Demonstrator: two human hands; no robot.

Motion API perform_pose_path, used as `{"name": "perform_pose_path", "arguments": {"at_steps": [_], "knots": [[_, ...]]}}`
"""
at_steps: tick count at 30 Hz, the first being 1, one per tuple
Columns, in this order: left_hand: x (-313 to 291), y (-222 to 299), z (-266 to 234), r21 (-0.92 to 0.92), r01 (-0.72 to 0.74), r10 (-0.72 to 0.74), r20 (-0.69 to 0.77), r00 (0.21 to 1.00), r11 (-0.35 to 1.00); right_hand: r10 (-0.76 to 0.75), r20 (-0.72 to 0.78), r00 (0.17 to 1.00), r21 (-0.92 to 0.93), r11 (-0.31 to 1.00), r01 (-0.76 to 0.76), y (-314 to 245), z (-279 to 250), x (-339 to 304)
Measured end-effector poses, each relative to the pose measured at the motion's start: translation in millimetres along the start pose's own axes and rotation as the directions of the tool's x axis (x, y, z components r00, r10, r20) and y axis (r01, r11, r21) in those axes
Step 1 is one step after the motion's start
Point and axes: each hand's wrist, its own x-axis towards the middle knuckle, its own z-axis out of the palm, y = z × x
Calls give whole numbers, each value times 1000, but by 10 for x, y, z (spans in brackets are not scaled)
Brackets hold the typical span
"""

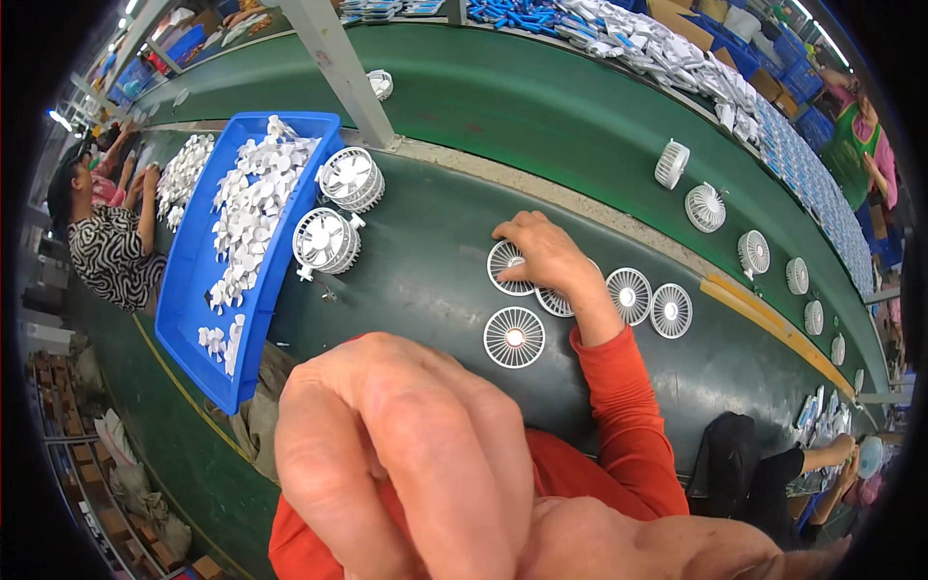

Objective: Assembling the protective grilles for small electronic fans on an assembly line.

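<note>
Right hand spread flat, fingers resting on two white round fan grilles on the green table; three more grilles lying just beside. Left hand close to the camera, fingers curled, blurred; probably gripping nothing, but cannot tell. Blue tray of white fan blades overhanging the table's near edge, two fan housings beside it. Bare green surface between tray and grilles.
</note>
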Motion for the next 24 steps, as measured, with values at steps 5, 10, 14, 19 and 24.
{"name": "perform_pose_path", "arguments": {"at_steps": [5, 10, 14, 19, 24], "knots": [[86, -32, 7, -58, 27, -23, 78, 997, 998, -20, -55, 998, -55, 998, 17, 90, 160, 39], [130, -124, -11, -156, 79, -53, 163, 985, 985, 65, 44, 997, 4, 998, -65, 80, 70, 57], [64, -126, -20, -131, 118, -107, 88, 990, 984, -21, -119, 993, 181, 982, 42, 134, 61, 62], [9, -157, 53, -140, 95, -93, 19, 995, 986, -27, -619, 785, 62, 995, 83, 78, 42, 132], [63, -262, 67, -200, 65, -85, -94, 992, 978, -87, -496, 864, -67, 996, 62, 182, 351, 180]]}}
